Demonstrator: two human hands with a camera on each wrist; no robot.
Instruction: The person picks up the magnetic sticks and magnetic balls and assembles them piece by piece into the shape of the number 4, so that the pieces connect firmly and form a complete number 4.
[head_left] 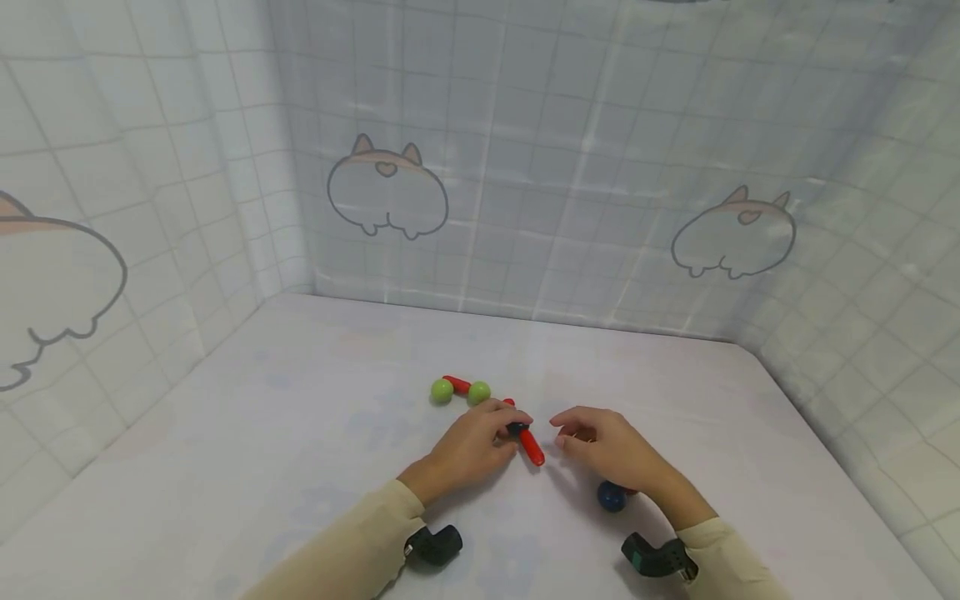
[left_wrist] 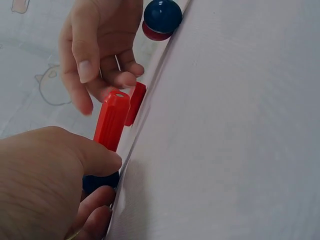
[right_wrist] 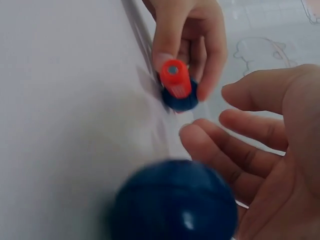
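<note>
My left hand (head_left: pixel 476 442) pinches a dark blue ball (head_left: pixel 517 428) between thumb and fingers. From this ball a red rod (head_left: pixel 532 448) sticks out toward the right hand; its end shows a small metal dot in the right wrist view. The red tip (head_left: pixel 509 402) of a rod peeks out just beyond the left hand. My right hand (head_left: pixel 603 446) hovers a short way to the right, fingers loosely bent around nothing. Near its fingertips in the left wrist view lies another red rod (left_wrist: pixel 136 104). A second blue ball (head_left: pixel 611 496) sits below the right wrist, with a red piece partly hidden beside it.
Farther back on the white tabletop (head_left: pixel 360 350), two green balls (head_left: pixel 442 392) lie with a red rod (head_left: pixel 457 384) between them. A grid-patterned curtain (head_left: pixel 510 167) encloses the back and sides. Dark devices (head_left: pixel 435 546) are strapped to both wrists.
</note>
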